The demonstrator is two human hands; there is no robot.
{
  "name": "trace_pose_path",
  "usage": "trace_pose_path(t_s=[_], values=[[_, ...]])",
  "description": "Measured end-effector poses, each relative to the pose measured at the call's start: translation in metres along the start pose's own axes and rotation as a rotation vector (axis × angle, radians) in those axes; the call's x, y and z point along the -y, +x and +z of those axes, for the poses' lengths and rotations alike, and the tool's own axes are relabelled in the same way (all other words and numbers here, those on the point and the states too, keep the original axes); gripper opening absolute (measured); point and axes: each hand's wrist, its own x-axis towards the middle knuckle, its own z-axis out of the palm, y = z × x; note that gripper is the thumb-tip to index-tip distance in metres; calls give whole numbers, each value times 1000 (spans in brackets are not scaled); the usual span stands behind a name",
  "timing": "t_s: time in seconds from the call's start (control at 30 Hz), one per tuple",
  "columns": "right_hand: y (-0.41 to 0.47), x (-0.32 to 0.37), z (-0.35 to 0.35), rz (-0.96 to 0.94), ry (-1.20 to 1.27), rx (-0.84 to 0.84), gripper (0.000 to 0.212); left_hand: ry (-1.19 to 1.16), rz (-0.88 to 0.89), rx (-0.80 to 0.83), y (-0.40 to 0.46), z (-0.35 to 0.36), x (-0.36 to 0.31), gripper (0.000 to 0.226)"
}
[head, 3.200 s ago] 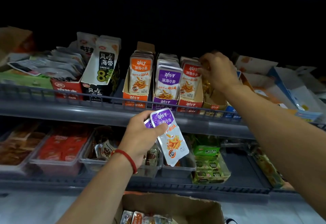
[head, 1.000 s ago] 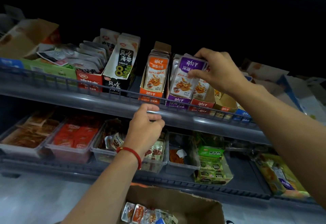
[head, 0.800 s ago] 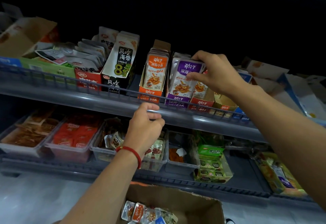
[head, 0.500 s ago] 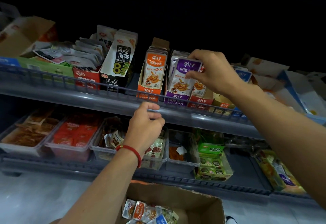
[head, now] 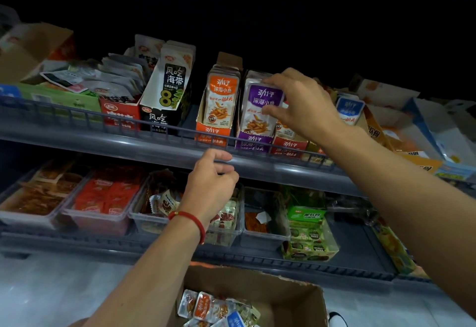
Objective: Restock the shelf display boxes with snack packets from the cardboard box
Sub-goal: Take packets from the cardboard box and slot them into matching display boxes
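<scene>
Your right hand (head: 301, 105) pinches the purple packet (head: 260, 110) by its top edge, standing in the purple display box (head: 253, 141); it looks light, floppy, slick, so keep fingers on the stiff seam; left hand (head: 210, 185) curls on the shelf rail (head: 154, 143).

Purple packet (head: 260, 110) now seemingly boxed

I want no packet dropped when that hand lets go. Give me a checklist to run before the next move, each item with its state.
1. Right hand has a grip on the purple packet: ok.
2. Packet's lower edge inside the purple display box: ok.
3. Packet fully seated: cannot tell.
4. Left hand free for the next pick: ok; it holds no packet.
5. Cardboard box holds more packets: ok.
6. Room behind the front purple packet: cannot tell.
</scene>
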Motion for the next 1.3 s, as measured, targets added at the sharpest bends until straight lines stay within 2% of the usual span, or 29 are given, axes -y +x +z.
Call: trace_pose_path(t_s=[0.13, 0.23, 0.53, 0.67, 0.77, 0.87, 0.93, 1.0, 1.1, 1.17, 1.23, 1.3], values=[[-8, 4, 7, -58, -41, -45, 46, 5, -3, 6, 0, 0, 0, 32], [-11, 5, 11, -54, 30, -58, 39, 10, 1, 7, 0, 1, 1, 32], [-23, 2, 15, -134, -98, -166, 39, 35, 24, 0, 2, -1, 6, 31], [-44, 9, 7, -213, -42, -288, 28, 95, 17, 34, 0, 0, 17, 30], [-86, 21, 8, -294, 84, -249, 20, 195, 15, 54, -4, 5, 31, 28], [-147, 30, 34, -313, 190, -110, 17, 353, 35, 74, -10, 14, 55, 29], [-191, 34, 66, -281, 238, 65, 17, 451, 32, 112, -18, 22, 81, 27], [-231, 37, 106, -193, 256, 379, 17, 569, -29, 192, -30, 31, 116, 25], [-291, 39, 163, -26, 273, 1012, 23, 765, -201, 326, -56, 35, 180, 24], [-332, 42, 191, 90, 302, 1279, 31, 947, -313, 470, -77, 33, 225, 34], [-376, 53, 216, 253, 372, 1353, 37, 1064, -388, 591, -93, 31, 258, 43], [-419, 70, 239, 455, 432, 1345, 37, 1066, -464, 641, -103, 32, 282, 42]])
